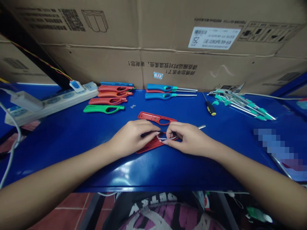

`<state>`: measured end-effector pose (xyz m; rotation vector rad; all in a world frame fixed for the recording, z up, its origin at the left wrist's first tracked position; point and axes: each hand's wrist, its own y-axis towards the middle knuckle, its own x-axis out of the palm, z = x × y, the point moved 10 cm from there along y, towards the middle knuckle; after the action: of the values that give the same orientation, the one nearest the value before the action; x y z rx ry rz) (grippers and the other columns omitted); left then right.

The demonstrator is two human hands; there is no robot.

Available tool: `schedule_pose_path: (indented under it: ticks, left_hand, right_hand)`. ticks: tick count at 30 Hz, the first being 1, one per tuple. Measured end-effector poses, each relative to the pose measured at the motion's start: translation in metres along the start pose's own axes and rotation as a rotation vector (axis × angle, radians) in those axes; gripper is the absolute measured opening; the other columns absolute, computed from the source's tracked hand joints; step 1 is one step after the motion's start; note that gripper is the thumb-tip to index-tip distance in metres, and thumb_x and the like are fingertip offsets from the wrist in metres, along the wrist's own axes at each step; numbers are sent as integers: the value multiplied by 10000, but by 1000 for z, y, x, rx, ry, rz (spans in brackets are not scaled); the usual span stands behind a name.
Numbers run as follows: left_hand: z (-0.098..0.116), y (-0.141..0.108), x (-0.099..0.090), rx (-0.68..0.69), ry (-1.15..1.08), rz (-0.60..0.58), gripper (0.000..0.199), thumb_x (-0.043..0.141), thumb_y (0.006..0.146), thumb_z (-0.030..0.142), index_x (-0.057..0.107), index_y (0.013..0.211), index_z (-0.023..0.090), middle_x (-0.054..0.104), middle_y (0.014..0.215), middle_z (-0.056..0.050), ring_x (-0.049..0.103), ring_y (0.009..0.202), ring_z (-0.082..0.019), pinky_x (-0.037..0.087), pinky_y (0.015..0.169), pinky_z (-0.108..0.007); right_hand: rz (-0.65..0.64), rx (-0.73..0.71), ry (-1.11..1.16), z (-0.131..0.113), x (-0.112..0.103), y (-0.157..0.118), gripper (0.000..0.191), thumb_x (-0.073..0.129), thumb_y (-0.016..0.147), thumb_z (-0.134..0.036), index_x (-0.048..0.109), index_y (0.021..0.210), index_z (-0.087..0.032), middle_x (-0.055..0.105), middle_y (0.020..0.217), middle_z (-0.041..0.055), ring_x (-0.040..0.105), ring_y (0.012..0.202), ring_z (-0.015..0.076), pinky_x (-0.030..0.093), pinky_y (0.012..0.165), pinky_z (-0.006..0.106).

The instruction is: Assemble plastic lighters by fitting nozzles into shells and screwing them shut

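Observation:
A red lighter shell half (148,147) lies tilted on the blue table under both my hands. Thin white wires (166,138) loop across it. The thumb and forefinger of my left hand (135,135) pinch at the left bend of these wires, over the shell. My right hand (192,137) is closed around the shell's right part, its thumb near the lower edge; its curled fingers hide the exact grip. Beyond the right knuckles pokes out the end of a metal tube (202,126). Just behind my hands rests the matching red shell half (155,118), inner side up.
Red, orange and green lighter shells (104,109) lie back left, beside small metal pieces (133,106) and a power strip (54,103). Lighters with metal tubes (171,95) lie back centre. Rightward are a screwdriver (210,108) and several tube-and-wire parts (242,103). Cardboard boxes (107,60) stand behind.

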<state>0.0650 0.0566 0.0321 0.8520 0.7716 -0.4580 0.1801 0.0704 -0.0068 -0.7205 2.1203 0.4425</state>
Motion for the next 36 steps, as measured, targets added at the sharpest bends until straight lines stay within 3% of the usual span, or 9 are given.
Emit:
schedule_pose_path:
  ticks: [10, 18, 29, 36]
  left_hand:
    - [1, 1, 3, -7, -19, -70, 135, 629, 959, 192, 742, 1026, 163, 779, 961, -52, 729, 869, -165, 577, 815, -287]
    - [-2, 1, 8, -12, 50, -143, 147, 602, 966, 181, 745, 993, 161, 764, 939, -59, 716, 867, -177, 557, 807, -289]
    - [1, -1, 10, 6, 84, -203, 160, 599, 959, 193, 743, 1021, 162, 763, 944, -59, 719, 863, -180, 547, 801, -291]
    - [10, -2, 13, 6, 205, -289, 257, 653, 935, 410, 748, 1022, 188, 756, 914, -46, 714, 837, -191, 532, 739, -285]
  right_hand:
    - [-47, -87, 120, -2, -4, 1, 80, 694, 911, -243, 674, 866, -180, 656, 801, 2, 532, 687, 116, 389, 657, 245]
    - [41, -113, 197, 3, -11, 3, 104, 672, 920, -230, 666, 839, -165, 594, 771, -6, 480, 623, 90, 387, 609, 225]
    - [-89, -241, 131, -13, -4, -4, 76, 659, 929, -242, 692, 891, -185, 631, 913, 14, 468, 638, 86, 399, 639, 241]
    - [-90, -230, 15, -12, -2, -5, 21, 656, 890, -174, 657, 892, -195, 638, 946, 19, 527, 726, 112, 400, 666, 246]
